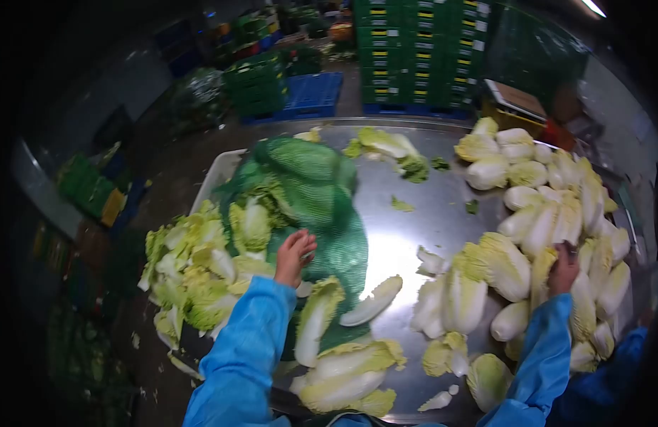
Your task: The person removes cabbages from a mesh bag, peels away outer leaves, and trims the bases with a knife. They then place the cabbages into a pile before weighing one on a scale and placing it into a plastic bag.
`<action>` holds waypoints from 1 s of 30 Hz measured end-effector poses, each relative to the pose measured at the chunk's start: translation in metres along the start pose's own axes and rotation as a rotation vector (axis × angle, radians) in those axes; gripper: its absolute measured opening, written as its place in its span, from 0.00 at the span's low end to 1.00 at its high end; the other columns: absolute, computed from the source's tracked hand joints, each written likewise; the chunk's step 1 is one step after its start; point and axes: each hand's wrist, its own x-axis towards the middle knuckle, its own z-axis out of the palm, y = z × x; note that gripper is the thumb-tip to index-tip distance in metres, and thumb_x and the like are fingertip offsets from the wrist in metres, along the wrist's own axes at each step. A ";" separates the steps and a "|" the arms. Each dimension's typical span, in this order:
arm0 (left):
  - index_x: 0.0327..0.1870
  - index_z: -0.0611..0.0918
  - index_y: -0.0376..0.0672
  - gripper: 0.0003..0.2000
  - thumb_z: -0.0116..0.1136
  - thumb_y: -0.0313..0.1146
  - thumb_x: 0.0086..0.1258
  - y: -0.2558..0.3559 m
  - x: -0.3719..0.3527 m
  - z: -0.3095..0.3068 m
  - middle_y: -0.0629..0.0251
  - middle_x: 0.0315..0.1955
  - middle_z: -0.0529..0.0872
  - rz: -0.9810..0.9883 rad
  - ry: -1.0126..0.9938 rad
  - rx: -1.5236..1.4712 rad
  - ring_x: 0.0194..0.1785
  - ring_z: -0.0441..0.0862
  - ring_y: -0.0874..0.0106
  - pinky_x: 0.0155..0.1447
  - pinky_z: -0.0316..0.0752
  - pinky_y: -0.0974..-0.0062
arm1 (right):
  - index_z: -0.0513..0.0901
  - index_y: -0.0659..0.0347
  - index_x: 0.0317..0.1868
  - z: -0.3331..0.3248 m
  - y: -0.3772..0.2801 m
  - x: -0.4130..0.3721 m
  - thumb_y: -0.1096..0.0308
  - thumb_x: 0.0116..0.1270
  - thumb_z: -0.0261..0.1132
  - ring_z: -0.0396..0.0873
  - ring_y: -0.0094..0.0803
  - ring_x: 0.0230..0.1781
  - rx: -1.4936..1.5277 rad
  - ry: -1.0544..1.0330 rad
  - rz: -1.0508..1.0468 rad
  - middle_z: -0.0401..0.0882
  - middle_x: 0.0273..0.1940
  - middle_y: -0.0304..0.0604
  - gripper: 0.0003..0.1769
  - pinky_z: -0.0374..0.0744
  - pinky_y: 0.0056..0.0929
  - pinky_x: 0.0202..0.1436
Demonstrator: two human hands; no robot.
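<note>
My left hand (294, 257) hovers over the green mesh bag (336, 235), fingers apart and slightly bent, holding nothing. The mesh bag has cabbages inside its far end. On the right, my right hand (564, 272) is closed around the side of a pale napa cabbage (541, 277) in a large pile of trimmed heads (556, 213); part of the grip is hidden. A loose cabbage leaf (372, 302) and a leafy piece (319, 320) lie near my left hand. More napa cabbage (347, 377) rests at the table's near edge.
Stripped leaves (194, 277) are heaped at the left side of the metal table (407, 220). Leaf scraps (396, 148) lie at its far edge. Beyond stand stacked green crates (421, 53) and a blue pallet (311, 94). Another person's blue sleeve (606, 381) shows at lower right.
</note>
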 end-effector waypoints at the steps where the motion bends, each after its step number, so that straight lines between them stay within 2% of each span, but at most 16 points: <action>1: 0.55 0.73 0.47 0.18 0.57 0.40 0.66 -0.001 0.021 -0.011 0.70 0.44 0.80 0.006 0.051 -0.040 0.45 0.77 0.75 0.46 0.71 0.74 | 0.78 0.61 0.42 0.045 -0.015 -0.043 0.64 0.59 0.64 0.62 0.18 0.11 0.050 -0.186 0.105 0.76 0.24 0.33 0.13 0.62 0.20 0.14; 3: 0.53 0.74 0.47 0.18 0.60 0.37 0.63 -0.004 0.057 -0.030 0.73 0.45 0.79 0.006 0.183 -0.084 0.45 0.76 0.77 0.43 0.70 0.74 | 0.77 0.65 0.45 0.127 -0.029 -0.118 0.65 0.55 0.64 0.67 0.20 0.14 0.089 -0.551 0.195 0.78 0.27 0.38 0.18 0.67 0.20 0.18; 7: 0.52 0.75 0.45 0.19 0.62 0.36 0.60 -0.025 0.109 -0.073 0.68 0.46 0.78 0.080 0.322 0.079 0.46 0.76 0.71 0.45 0.71 0.70 | 0.68 0.73 0.52 0.251 -0.055 -0.253 0.64 0.60 0.62 0.80 0.31 0.28 0.339 -1.221 0.691 0.80 0.39 0.52 0.24 0.80 0.26 0.27; 9: 0.53 0.75 0.42 0.22 0.63 0.36 0.57 -0.037 0.128 -0.106 0.62 0.47 0.78 0.379 0.370 0.382 0.48 0.77 0.67 0.49 0.72 0.67 | 0.68 0.69 0.54 0.302 -0.038 -0.319 0.66 0.63 0.62 0.80 0.36 0.39 0.525 -1.302 0.868 0.78 0.46 0.53 0.23 0.82 0.28 0.34; 12: 0.61 0.67 0.41 0.35 0.67 0.45 0.52 -0.002 0.126 -0.142 0.52 0.56 0.70 0.554 0.568 1.072 0.59 0.68 0.55 0.62 0.62 0.57 | 0.72 0.67 0.51 0.365 -0.012 -0.376 0.67 0.63 0.63 0.79 0.34 0.42 0.552 -1.306 0.979 0.79 0.45 0.49 0.19 0.82 0.29 0.39; 13: 0.63 0.64 0.42 0.39 0.67 0.49 0.51 0.009 0.126 -0.148 0.52 0.57 0.69 0.538 0.643 1.224 0.61 0.66 0.53 0.63 0.59 0.54 | 0.74 0.67 0.48 0.386 0.003 -0.386 0.67 0.63 0.63 0.79 0.32 0.42 0.436 -1.344 0.858 0.79 0.43 0.47 0.17 0.80 0.29 0.41; 14: 0.67 0.59 0.44 0.47 0.67 0.57 0.47 0.020 0.132 -0.157 0.49 0.61 0.65 0.333 0.535 1.232 0.63 0.63 0.51 0.63 0.57 0.48 | 0.76 0.67 0.46 0.403 0.010 -0.392 0.66 0.63 0.64 0.78 0.30 0.42 0.323 -1.374 0.732 0.80 0.42 0.44 0.15 0.79 0.29 0.43; 15: 0.68 0.57 0.44 0.51 0.67 0.59 0.44 0.031 0.134 -0.160 0.47 0.59 0.69 0.202 0.442 1.253 0.60 0.68 0.50 0.62 0.63 0.54 | 0.79 0.66 0.42 0.418 0.008 -0.394 0.67 0.62 0.64 0.76 0.25 0.38 0.258 -1.345 0.675 0.79 0.38 0.39 0.12 0.76 0.26 0.43; 18: 0.65 0.62 0.39 0.45 0.69 0.50 0.47 0.020 0.171 -0.182 0.48 0.53 0.76 -0.046 0.215 1.162 0.54 0.76 0.50 0.55 0.72 0.62 | 0.79 0.65 0.42 0.439 0.009 -0.398 0.68 0.62 0.63 0.74 0.23 0.35 0.196 -1.265 0.633 0.78 0.34 0.37 0.11 0.73 0.23 0.41; 21: 0.64 0.65 0.41 0.39 0.66 0.40 0.47 -0.008 0.189 -0.209 0.49 0.46 0.81 0.158 0.243 0.855 0.46 0.80 0.53 0.52 0.74 0.67 | 0.79 0.64 0.42 0.431 0.008 -0.393 0.69 0.61 0.64 0.74 0.24 0.35 0.144 -1.191 0.628 0.78 0.33 0.36 0.11 0.72 0.22 0.41; 23: 0.62 0.68 0.40 0.35 0.63 0.33 0.48 0.006 0.178 -0.228 0.50 0.46 0.81 0.146 0.031 0.615 0.47 0.80 0.55 0.53 0.74 0.67 | 0.78 0.65 0.41 0.418 -0.001 -0.379 0.70 0.60 0.65 0.74 0.24 0.35 0.014 -1.124 0.518 0.78 0.33 0.36 0.11 0.72 0.23 0.42; 25: 0.63 0.67 0.41 0.37 0.65 0.35 0.47 0.039 0.148 -0.254 0.51 0.46 0.81 0.195 -0.189 0.836 0.48 0.79 0.56 0.54 0.72 0.66 | 0.78 0.64 0.41 0.414 0.037 -0.354 0.70 0.59 0.65 0.71 0.22 0.31 0.059 -1.029 0.105 0.77 0.30 0.36 0.10 0.71 0.23 0.37; 27: 0.63 0.66 0.43 0.39 0.67 0.39 0.46 0.085 0.105 -0.267 0.52 0.47 0.80 0.298 -0.162 1.502 0.49 0.78 0.56 0.56 0.70 0.65 | 0.77 0.66 0.42 0.408 0.027 -0.311 0.70 0.58 0.64 0.66 0.24 0.21 -0.215 -0.902 -0.088 0.71 0.20 0.38 0.13 0.67 0.28 0.26; 28: 0.64 0.66 0.43 0.40 0.68 0.41 0.46 0.104 0.095 -0.258 0.52 0.48 0.78 0.568 -0.121 1.648 0.51 0.77 0.57 0.57 0.69 0.64 | 0.76 0.67 0.44 0.401 0.015 -0.285 0.70 0.58 0.64 0.64 0.25 0.18 -0.298 -0.789 -0.159 0.69 0.17 0.40 0.14 0.65 0.29 0.24; 29: 0.65 0.65 0.43 0.40 0.68 0.43 0.46 0.112 0.088 -0.254 0.51 0.49 0.77 0.831 -0.042 1.765 0.53 0.76 0.57 0.58 0.68 0.64 | 0.75 0.68 0.47 0.401 0.006 -0.267 0.70 0.58 0.64 0.64 0.27 0.18 -0.342 -0.768 -0.256 0.68 0.17 0.42 0.17 0.66 0.29 0.24; 30: 0.63 0.67 0.40 0.37 0.67 0.45 0.50 0.108 0.102 -0.247 0.49 0.51 0.76 0.778 -0.212 1.522 0.55 0.74 0.57 0.59 0.67 0.65 | 0.75 0.68 0.48 0.403 0.000 -0.254 0.69 0.59 0.64 0.65 0.28 0.19 -0.333 -0.741 -0.274 0.70 0.19 0.43 0.18 0.67 0.29 0.25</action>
